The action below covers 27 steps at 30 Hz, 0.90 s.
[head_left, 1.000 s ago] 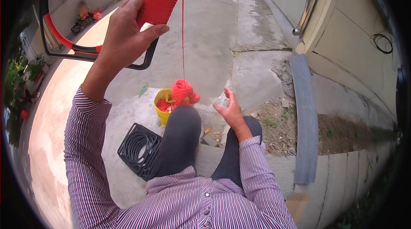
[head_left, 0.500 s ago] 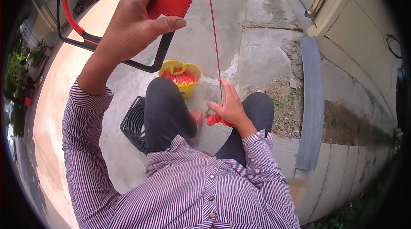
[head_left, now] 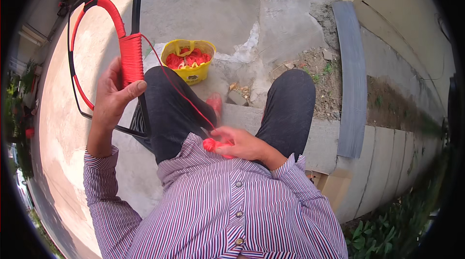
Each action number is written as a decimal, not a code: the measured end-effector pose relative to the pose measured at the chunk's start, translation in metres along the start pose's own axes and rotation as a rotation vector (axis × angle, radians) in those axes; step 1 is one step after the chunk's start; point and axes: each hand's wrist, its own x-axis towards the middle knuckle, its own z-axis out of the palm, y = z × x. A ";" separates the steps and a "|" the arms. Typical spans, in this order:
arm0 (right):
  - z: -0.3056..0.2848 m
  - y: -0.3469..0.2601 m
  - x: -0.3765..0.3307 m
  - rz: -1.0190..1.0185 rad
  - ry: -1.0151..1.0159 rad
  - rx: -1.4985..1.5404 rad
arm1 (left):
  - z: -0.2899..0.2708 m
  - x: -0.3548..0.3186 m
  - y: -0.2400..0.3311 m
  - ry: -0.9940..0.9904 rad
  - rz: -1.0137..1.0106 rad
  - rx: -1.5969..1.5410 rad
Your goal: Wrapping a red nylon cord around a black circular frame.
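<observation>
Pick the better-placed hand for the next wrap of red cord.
Right, likely: the right hand holds the red bundle and its cord; the left hand is busy supporting the black frame.

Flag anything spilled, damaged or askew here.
The concrete looks damaged: loose rubble sits in a broken gap. Otherwise nothing stands out: the yellow bucket stands upright, and the red cord runs untangled to the right hand.

Nothing legible — only small dark print (head_left: 192, 78) on the yellow bucket (head_left: 202, 71)
</observation>
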 end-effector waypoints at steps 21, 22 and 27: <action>-0.019 -0.003 -0.050 -0.576 0.538 1.121 | 0.115 -0.073 -0.112 -0.314 -0.133 -0.064; -0.020 -0.009 -0.058 -0.679 0.478 0.990 | 0.112 -0.073 -0.107 -0.317 -0.129 -0.066; -0.011 -0.038 -0.077 -0.714 0.678 0.428 | 0.100 -0.067 -0.092 -0.537 -0.358 -0.387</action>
